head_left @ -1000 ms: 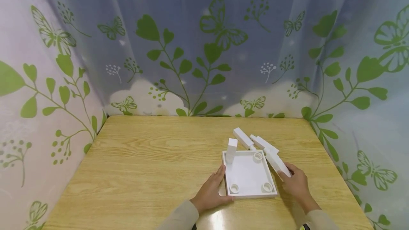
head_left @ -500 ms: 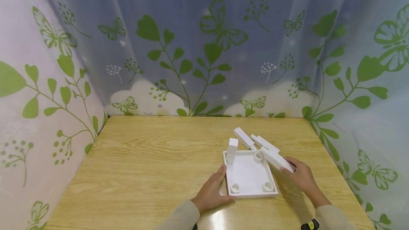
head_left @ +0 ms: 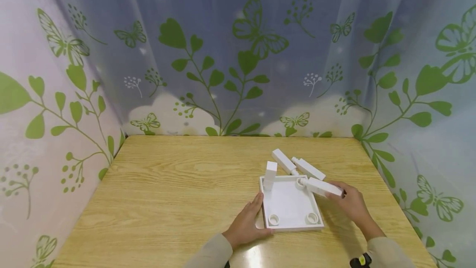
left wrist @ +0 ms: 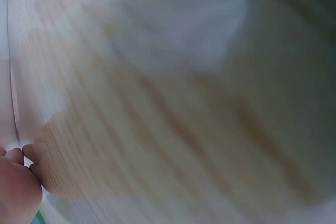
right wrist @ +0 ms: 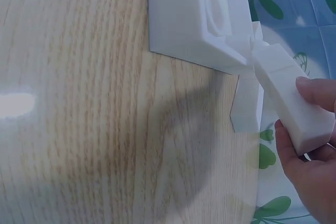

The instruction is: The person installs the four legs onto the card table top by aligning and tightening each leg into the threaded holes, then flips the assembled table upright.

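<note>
A shallow white square tabletop [head_left: 288, 206] lies with its hollow side up and has round sockets in its corners. One square white leg [head_left: 270, 173] stands upright in its far left corner. My left hand [head_left: 245, 224] rests against the near left corner, fingers along the left side and thumb at the front edge. My right hand [head_left: 351, 204] pinches a second white leg [head_left: 322, 187] by its square end. That leg is tilted, its narrow end at the far right socket [head_left: 299, 183]; whether it is inside the socket is unclear. In the right wrist view, thumb and fingers [right wrist: 315, 92] hold the leg.
Two more white legs, the left one [head_left: 283, 161] and the right one [head_left: 309, 169], lie on the wooden table [head_left: 178, 189] behind the tabletop. Patterned curtains [head_left: 223, 53] enclose the table at the back and both sides. The left wrist view is mostly blurred wood grain.
The leg in my right hand has swung from a steep slant toward level, and its narrow end has come left and down to the far right socket. My left hand stays at the tabletop's corner.
</note>
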Tool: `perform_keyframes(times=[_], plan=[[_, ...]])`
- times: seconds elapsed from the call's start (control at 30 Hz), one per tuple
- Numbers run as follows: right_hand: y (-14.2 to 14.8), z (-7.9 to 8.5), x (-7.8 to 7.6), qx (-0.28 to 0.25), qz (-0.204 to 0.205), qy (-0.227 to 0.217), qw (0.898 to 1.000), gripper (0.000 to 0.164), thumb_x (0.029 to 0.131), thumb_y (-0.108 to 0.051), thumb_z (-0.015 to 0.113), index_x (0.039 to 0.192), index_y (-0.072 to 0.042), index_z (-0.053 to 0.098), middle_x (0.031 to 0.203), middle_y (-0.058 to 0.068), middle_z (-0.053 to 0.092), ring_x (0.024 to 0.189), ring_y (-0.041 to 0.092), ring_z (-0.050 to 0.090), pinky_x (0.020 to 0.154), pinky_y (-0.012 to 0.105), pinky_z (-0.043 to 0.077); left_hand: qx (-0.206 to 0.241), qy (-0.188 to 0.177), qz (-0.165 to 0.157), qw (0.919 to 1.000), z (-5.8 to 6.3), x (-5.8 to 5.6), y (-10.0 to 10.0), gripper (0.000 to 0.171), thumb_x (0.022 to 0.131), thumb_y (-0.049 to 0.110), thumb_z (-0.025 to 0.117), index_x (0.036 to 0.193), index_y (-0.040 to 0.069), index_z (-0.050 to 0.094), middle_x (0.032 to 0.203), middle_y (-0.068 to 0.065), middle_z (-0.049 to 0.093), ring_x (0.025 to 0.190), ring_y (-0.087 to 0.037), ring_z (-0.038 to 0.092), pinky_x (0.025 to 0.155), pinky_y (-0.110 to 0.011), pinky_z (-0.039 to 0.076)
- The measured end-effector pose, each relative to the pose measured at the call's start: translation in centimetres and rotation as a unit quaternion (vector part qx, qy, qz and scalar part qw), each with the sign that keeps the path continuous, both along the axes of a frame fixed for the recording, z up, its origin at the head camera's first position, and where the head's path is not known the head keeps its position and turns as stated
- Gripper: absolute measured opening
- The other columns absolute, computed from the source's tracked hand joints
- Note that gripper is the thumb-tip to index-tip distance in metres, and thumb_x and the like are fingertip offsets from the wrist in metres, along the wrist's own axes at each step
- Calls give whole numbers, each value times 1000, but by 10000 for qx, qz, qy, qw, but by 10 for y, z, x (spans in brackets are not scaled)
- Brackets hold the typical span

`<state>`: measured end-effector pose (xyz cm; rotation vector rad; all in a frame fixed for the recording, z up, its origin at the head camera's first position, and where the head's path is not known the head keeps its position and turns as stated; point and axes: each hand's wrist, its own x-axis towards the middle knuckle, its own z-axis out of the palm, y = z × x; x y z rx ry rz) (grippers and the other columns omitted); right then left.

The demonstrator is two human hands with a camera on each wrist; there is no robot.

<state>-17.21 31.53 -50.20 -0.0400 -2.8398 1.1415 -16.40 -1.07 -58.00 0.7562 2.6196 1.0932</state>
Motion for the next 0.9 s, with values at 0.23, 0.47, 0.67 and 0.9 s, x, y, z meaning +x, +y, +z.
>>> perform_keyframes(times=[0.23,0.47,0.67,0.9], plan=[[1,4,-6,-317,-205,110,9992,49,90,-16,68,131,6,51,122,32,56,102,33,57,65,13,48,-8,69,11,10000,-4,-1,0,112,76,63,68,154,7,9,160,-6,10,145,-22,20,119,-44,16],[0,11,-12,-782,-156,317,9963,46,92,-17,65,129,8,52,121,32,57,93,-2,55,70,6,47,-6,105,16,9999,-5,-1,1,113,76,65,67,154,7,10,160,-7,11,145,-23,21,119,-45,17],[-2,16,-19,-816,-58,412,9958,48,93,-20,64,130,8,52,122,31,58,89,-17,47,72,2,45,-7,92,4,10000,-4,0,1,112,77,63,68,154,7,9,160,-7,10,145,-24,21,119,-44,17],[-11,25,-32,-504,200,598,9967,47,92,-16,65,131,7,53,118,30,60,100,30,64,74,12,53,-51,108,10,9999,-3,0,0,112,77,62,69,154,7,10,160,-7,11,145,-24,22,119,-44,17]])
